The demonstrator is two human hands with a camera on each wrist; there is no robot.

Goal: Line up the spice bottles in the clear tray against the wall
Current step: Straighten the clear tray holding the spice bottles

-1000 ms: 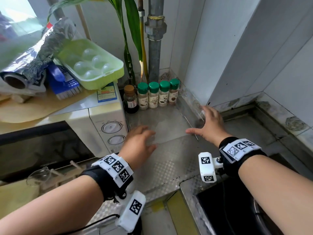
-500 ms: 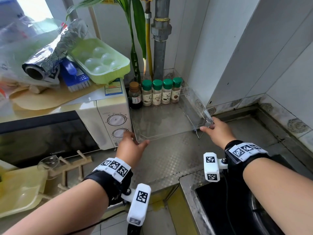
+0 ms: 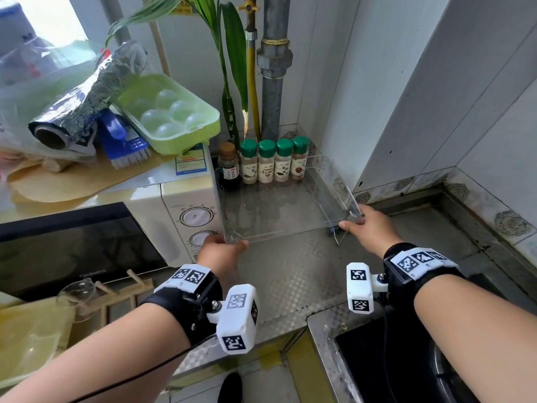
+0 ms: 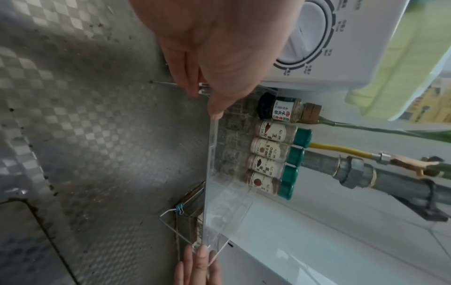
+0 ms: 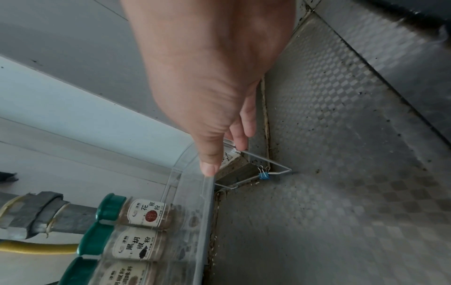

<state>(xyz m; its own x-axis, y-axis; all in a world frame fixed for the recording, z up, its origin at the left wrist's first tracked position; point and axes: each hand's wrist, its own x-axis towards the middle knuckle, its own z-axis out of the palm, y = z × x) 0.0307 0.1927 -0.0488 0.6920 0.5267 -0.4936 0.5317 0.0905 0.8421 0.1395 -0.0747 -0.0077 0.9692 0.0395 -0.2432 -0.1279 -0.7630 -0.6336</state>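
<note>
While five spice bottles stand upright in a row at its far end, the clear tray is held at its two near corners. Left hand pinches the near left corner, thumb on the rim; right hand pinches the near right corner. Just left of the left hand sits a microwave; beyond the right hand, tiled wall.

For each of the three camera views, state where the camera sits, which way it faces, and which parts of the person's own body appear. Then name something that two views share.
Head: worn on the head, looks forward and down at the clear tray; both forearms, left hand, right hand.
Left wrist: looks along the left hand at the tray's near edge; the right hand's fingertips show too.
Right wrist: looks along the right hand at the tray's corner.
Shared: both wrist views show the spice bottles and blue clip.
</note>
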